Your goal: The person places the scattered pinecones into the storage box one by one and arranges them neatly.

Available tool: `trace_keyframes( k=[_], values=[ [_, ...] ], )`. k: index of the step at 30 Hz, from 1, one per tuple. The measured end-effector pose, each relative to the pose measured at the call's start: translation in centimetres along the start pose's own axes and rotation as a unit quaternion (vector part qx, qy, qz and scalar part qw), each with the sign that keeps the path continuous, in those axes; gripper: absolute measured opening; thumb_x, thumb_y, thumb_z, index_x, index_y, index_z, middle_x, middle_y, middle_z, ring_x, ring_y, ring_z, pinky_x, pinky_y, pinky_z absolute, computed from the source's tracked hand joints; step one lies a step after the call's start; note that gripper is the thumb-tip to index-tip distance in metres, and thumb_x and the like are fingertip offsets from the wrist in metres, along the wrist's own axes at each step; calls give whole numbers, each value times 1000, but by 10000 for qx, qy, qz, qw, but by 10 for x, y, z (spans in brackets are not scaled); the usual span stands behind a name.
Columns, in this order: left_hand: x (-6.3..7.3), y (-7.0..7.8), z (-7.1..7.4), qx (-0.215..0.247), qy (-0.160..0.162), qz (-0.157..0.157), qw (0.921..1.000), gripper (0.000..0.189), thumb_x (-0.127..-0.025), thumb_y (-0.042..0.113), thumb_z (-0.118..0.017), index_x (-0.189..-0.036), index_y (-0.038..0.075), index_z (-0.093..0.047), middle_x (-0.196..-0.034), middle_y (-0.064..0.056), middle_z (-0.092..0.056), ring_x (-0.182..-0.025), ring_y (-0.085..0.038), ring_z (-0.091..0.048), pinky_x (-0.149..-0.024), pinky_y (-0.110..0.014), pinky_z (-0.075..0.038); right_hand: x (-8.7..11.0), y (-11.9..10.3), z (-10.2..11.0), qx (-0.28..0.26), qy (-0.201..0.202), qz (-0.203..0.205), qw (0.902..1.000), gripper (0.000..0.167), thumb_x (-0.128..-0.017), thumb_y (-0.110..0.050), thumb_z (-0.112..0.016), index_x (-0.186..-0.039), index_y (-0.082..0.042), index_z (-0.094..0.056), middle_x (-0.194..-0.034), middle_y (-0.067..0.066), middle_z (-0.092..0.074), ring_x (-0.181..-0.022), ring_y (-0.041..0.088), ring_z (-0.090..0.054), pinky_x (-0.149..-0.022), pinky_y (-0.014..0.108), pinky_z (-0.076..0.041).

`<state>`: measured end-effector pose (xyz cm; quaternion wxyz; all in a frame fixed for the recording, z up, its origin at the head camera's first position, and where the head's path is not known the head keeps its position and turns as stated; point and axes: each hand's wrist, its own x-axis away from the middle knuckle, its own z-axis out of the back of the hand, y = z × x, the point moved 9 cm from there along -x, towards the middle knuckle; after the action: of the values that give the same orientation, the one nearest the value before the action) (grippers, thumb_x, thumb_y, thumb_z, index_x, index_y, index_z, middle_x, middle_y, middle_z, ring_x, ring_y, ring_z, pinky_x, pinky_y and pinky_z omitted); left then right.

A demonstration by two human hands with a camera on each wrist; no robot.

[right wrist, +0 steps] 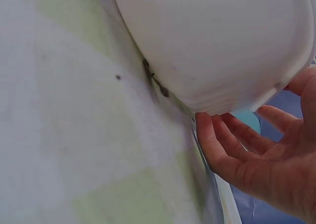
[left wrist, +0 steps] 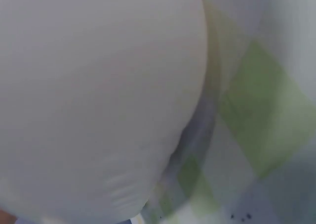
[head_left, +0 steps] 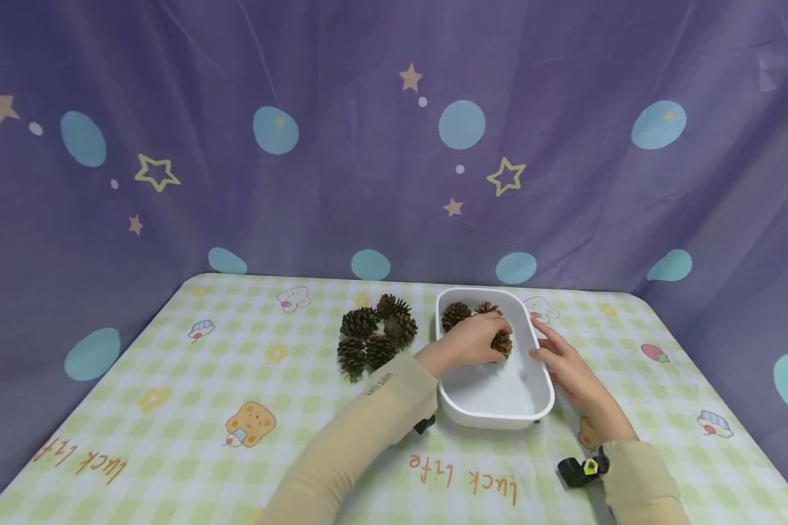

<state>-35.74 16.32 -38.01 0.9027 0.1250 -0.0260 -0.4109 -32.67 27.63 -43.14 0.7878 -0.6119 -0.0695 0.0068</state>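
Observation:
A white rectangular bin (head_left: pixel 495 421) stands on the table, with brown pine cones (head_left: pixel 456 316) at its far end. My left hand (head_left: pixel 476 339) reaches in over the left rim, its fingers curled round a pine cone (head_left: pixel 502 345) that they partly cover. Against the outside of the right wall rests my right hand (head_left: pixel 568 368), its fingertips touching the bin; the right wrist view shows these fingers (right wrist: pixel 242 145) only gently bent at the wall. Left of the bin, several dark pine cones (head_left: pixel 381 351) lie in a cluster. The left wrist view shows bin wall (left wrist: pixel 98 110) and cloth, not the fingers.
A green and white checked cloth (head_left: pixel 171 437) with cartoon prints covers the table. Behind it hangs a purple curtain (head_left: pixel 341 197) with stars and blue ovals. Small dark bits (right wrist: pixel 163 90) lie by the bin's base.

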Motion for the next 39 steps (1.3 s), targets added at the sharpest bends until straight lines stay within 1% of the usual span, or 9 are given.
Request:
trace_keyframes(
  k=[5,11,16,19,23,28,33,39],
  values=[
    [-2,2,-4,-71,-55,94,9999,44,-81,31,-68,-121,19,-57,-121,4,-54,-109,-9,-52,-93,-21,-43,1,0,-1,-26,-6,48,10000,65,-92,-12,-46,-148,-19,-12,-137,30,-31,-108,30,-50,-77,41,-52],
    [-3,4,-2,-238,85,81,9996,41,-82,25,-68,-121,18,-57,-119,4,-55,-107,-9,-53,-90,-20,-45,2,-2,-2,-37,-14,92,9999,65,-93,-14,-46,-148,-19,-11,-137,30,-31,-110,32,-49,-76,39,-52],
    [-1,4,-3,-435,147,74,9989,42,-83,25,-67,-123,18,-55,-122,4,-54,-112,-11,-51,-89,-23,-46,2,-2,-4,-73,-45,43,10000,65,-93,-15,-46,-148,-19,-10,-138,29,-31,-112,32,-48,-77,39,-52],
    [0,4,-2,-474,211,43,9986,45,-83,26,-67,-125,19,-54,-124,4,-53,-114,-11,-50,-91,-24,-46,2,-2,-4,-79,-55,30,9999,65,-93,-14,-46,-148,-20,-11,-138,28,-30,-112,32,-47,-78,40,-51],
    [3,2,-1,-478,311,-11,9984,49,-82,26,-68,-127,19,-52,-125,4,-52,-114,-10,-50,-92,-24,-45,2,-2,-4,-82,-61,25,9999,65,-93,-14,-46,-148,-20,-10,-138,29,-30,-113,33,-47,-79,39,-51],
    [7,-2,0,-378,207,55,9991,52,-82,28,-68,-130,20,-49,-131,3,-49,-118,-11,-48,-94,-24,-44,2,-2,-3,-100,-41,35,9999,66,-93,-14,-46,-148,-20,-10,-138,29,-30,-113,35,-46,-79,39,-51],
    [13,-5,9,-235,213,140,9994,49,-83,27,-66,-129,20,-51,-132,3,-48,-119,-11,-47,-95,-25,-43,2,-2,-2,-106,1,35,9999,65,-92,-13,-46,-148,-18,-11,-138,30,-30,-112,33,-47,-79,39,-51],
    [21,-11,15,-218,252,85,9994,44,-84,26,-65,-126,19,-53,-129,2,-49,-117,-13,-49,-97,-26,-43,2,-2,-1,-122,32,67,9999,65,-92,-12,-46,-147,-16,-12,-137,31,-32,-109,28,-50,-79,38,-51]
  ],
)
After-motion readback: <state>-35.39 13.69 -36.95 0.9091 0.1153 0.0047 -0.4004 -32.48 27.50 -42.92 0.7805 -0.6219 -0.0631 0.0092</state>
